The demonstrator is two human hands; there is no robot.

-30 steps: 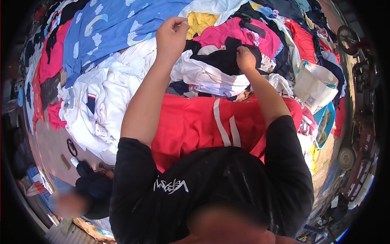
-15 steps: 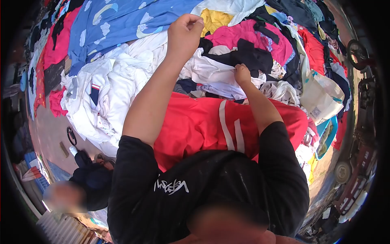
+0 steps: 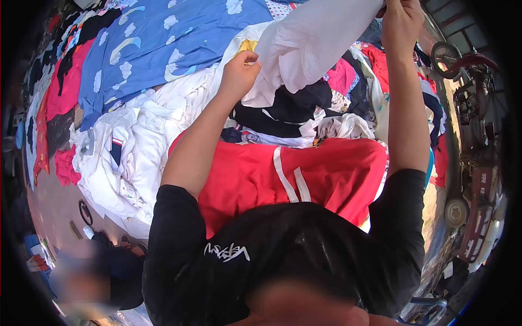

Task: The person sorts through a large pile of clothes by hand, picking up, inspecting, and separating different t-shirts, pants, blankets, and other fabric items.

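A thin white garment (image 3: 304, 46) hangs in the air across the upper middle, its lower end over the clothes. My right hand (image 3: 401, 22), raised at the top right, is closed on its upper corner. My left hand (image 3: 239, 76) is beside the garment's left edge with its fingers curled in; whether anything is pinched in them is hidden. Beneath the raised garment lies black clothing (image 3: 283, 111). Red fabric with white stripes (image 3: 244, 171) covers my lap.
A heap of white clothes (image 3: 141, 136) lies to the left, below a blue cloud-print sheet (image 3: 147, 49). Pink cloth (image 3: 68, 81) is spread farther left. Another person (image 3: 119, 271) is at the lower left. A motorcycle (image 3: 467, 81) stands on the right.
My right hand has risen up and to the right, lifting the white garment off the pile. My left hand has moved down and slightly left. More black clothing is uncovered.
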